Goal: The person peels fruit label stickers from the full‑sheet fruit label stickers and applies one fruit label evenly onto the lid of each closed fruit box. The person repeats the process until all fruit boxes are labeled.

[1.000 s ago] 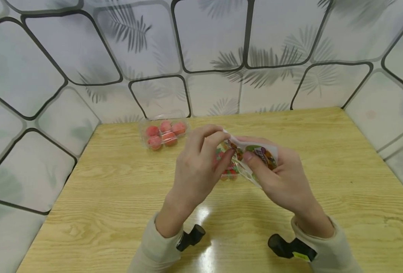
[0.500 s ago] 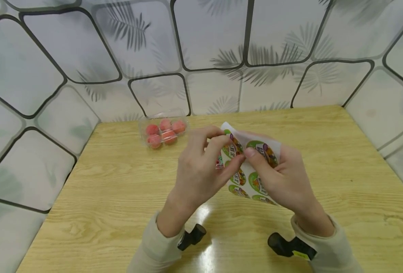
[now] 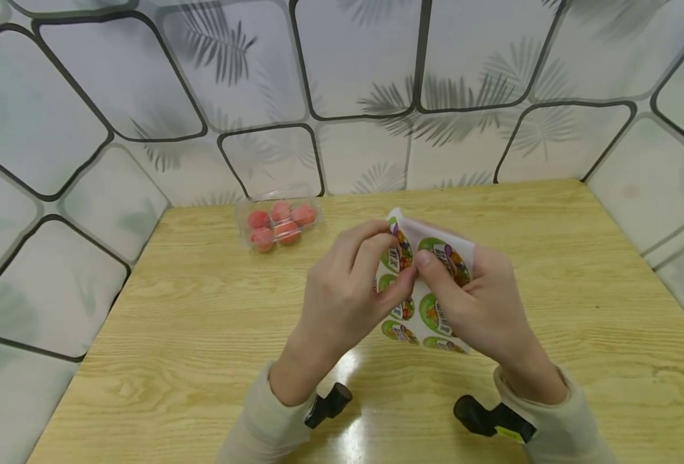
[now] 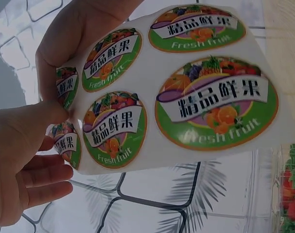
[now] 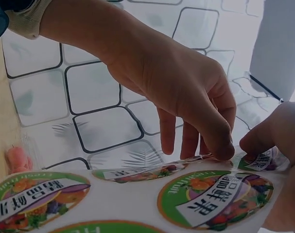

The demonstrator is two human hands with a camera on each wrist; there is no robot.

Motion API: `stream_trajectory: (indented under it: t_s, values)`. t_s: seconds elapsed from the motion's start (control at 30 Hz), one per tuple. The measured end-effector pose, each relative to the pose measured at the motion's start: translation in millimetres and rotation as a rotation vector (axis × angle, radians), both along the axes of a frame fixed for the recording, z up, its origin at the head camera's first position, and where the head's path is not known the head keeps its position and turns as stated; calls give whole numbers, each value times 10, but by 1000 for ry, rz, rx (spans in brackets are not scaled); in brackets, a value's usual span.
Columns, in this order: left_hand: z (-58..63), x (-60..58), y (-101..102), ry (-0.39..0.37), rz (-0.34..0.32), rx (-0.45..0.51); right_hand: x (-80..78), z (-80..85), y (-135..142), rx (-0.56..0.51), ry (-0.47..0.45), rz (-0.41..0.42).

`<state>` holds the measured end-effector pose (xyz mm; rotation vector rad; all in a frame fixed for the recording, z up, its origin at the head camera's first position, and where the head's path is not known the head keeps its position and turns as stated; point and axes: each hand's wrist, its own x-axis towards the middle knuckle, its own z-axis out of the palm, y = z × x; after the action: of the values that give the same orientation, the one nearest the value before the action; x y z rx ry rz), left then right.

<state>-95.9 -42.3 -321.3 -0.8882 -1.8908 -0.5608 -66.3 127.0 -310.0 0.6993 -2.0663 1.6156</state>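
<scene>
A white sheet of oval fruit stickers point(image 3: 435, 312) is held up above the table between both hands. My right hand point(image 3: 487, 303) grips its right side, thumb on the printed face and the other fingers behind. My left hand point(image 3: 342, 293) pinches the sheet at its left part, the thumb close to the right thumb. In the left wrist view the printed ovals point(image 4: 215, 104) read "Fresh fruit", and the sheet bends near the thumb. A clear box of strawberries point(image 4: 290, 194) shows at that view's right edge; in the head view the hand and sheet mostly hide it.
A clear plastic box with several round pinkish-red fruits point(image 3: 286, 233) sits at the back left of the wood-grain table point(image 3: 191, 335). A wall covering with leaf patterns and dark outlines point(image 3: 359, 58) rises behind the table and along its sides.
The sheet, at first folded and nearly edge-on, has turned and spread so that its rows of stickers face the head camera. My left hand has shifted slightly right, and the strawberry box is now largely covered.
</scene>
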Motion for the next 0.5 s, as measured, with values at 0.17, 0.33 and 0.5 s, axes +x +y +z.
stream_trajectory:
  t_s: [0.17, 0.33, 0.5]
  values:
    - [-10, 11, 21, 19, 6, 11, -18, -8, -22, -19, 48, -4]
    - [-26, 19, 20, -11, -25, 16, -16, -20, -31, -25, 60, -2]
    - [-34, 30, 14, -22, -52, 25, -24, -21, -37, -18, 72, 25]
